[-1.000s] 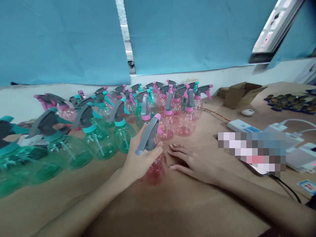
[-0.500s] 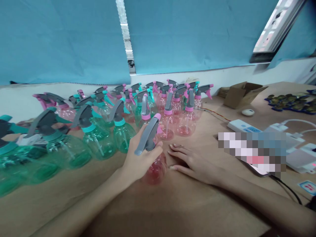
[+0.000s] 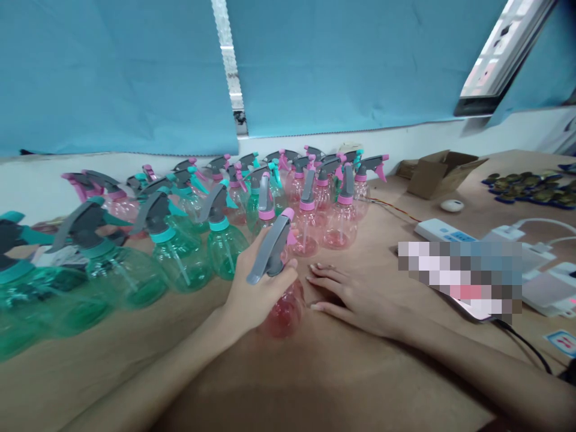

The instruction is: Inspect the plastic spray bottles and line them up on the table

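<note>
My left hand [image 3: 261,285] is wrapped round the neck of a pink spray bottle [image 3: 283,312] with a grey trigger head, upright on the table [image 3: 315,372]. My right hand [image 3: 344,294] lies flat on the table just right of that bottle, fingers apart, holding nothing. Beyond my hands stand several pink spray bottles [image 3: 339,228], close together. To the left is a row of green spray bottles [image 3: 182,261] with grey and teal heads.
Right of my right hand lie a partly blurred phone [image 3: 472,306], a white power strip [image 3: 443,229] with chargers and cables, and a white mouse [image 3: 452,206]. Farther back are an open cardboard box [image 3: 432,177] and a pile of small dark items [image 3: 531,187].
</note>
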### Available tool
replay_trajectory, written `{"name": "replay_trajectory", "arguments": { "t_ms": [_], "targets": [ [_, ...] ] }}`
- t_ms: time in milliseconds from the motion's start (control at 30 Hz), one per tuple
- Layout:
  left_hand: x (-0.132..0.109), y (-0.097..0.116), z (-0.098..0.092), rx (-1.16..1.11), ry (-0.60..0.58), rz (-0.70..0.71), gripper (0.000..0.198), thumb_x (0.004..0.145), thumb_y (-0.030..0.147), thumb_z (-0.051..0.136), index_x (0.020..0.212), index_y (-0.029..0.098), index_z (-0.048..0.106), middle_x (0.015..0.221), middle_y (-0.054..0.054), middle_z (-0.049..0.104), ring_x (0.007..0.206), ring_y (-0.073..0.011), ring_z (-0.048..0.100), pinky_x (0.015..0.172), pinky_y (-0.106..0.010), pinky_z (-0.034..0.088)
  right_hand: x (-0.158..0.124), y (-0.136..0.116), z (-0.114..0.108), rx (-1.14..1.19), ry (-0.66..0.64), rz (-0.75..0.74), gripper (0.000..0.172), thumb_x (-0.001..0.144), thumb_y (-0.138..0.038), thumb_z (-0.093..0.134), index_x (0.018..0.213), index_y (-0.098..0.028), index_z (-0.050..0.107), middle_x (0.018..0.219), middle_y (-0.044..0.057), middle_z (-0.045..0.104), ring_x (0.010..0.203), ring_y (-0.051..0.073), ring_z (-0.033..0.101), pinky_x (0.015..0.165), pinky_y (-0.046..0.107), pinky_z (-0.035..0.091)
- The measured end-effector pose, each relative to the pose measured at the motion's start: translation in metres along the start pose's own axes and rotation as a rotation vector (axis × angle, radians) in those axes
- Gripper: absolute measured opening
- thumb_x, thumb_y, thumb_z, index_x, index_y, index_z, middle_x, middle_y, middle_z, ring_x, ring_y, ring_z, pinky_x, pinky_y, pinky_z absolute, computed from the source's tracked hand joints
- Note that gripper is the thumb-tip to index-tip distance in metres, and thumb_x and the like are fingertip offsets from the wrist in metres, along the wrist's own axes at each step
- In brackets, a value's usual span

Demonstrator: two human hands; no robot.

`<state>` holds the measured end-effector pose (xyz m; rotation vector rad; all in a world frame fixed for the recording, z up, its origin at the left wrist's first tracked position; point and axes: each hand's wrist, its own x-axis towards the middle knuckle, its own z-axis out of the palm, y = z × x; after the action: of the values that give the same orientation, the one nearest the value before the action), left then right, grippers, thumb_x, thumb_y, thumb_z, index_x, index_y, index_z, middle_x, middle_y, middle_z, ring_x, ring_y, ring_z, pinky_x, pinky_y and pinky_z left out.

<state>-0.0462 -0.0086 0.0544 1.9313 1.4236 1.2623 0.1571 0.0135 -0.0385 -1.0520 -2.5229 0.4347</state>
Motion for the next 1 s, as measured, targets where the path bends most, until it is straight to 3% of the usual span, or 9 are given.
{"name": "replay_trajectory", "arguments": {
  "t_ms": [533, 1000],
  "targets": [
    [-0.0003, -0.0045, 0.0010, 0.037, -0.029, 0.053, 0.014, 0.074, 0.019, 0.054, 0.087, 0.023, 0.049, 0.067, 0.005, 0.049, 0.060, -0.0131, 0.044, 0.062, -0.026, 0.041, -0.0002, -0.0013, -0.0023, -0.014, -0.026, 0.033, 0.062, 0.090, -0.058, 0.040, 0.135, -0.016, 0.046, 0.143, 0.013, 0.042, 0.134, 0.026, 0.034, 0.109, 0.046, 0.030],
    [0.0004, -0.0048, 0.0010, 0.021, -0.018, 0.080, 0.015, 0.072, 0.017, 0.055, 0.084, 0.022, 0.049, 0.064, 0.006, 0.048, 0.055, -0.0113, 0.041, 0.056, -0.025, 0.040, -0.0004, -0.0023, -0.0049, 0.014, -0.024, 0.013, 0.060, 0.090, -0.056, 0.042, 0.136, -0.018, 0.045, 0.141, 0.012, 0.044, 0.134, 0.026, 0.034, 0.110, 0.047, 0.029]
  ]
}}
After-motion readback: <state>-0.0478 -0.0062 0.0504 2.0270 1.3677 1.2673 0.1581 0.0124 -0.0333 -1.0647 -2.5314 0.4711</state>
